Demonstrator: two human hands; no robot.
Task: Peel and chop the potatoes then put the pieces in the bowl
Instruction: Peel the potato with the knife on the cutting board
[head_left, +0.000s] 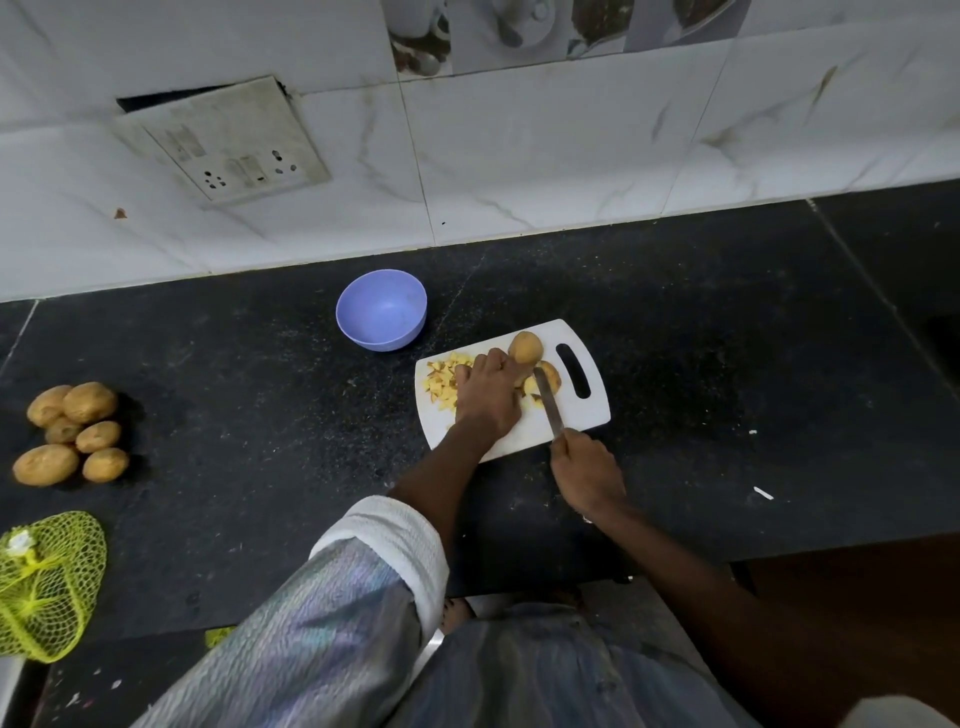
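Note:
A white cutting board (582, 410) lies on the black counter. On it my left hand (488, 395) holds down a potato piece, mostly hidden under the fingers. My right hand (587, 473) grips the handle of a knife (548, 405), whose blade rests against cut potato (550, 376). A whole unpeeled potato (525, 347) sits at the board's far edge. Chopped yellow pieces (441, 382) are heaped on the board's left side. The purple bowl (382, 309) stands empty behind the board to the left.
Several whole potatoes (72, 434) lie in a pile at the counter's left. A yellow mesh bag (47, 582) lies at the near left edge. The tiled wall with a switch plate (223, 137) rises behind. Bare black counter (753, 338) stretches to the right.

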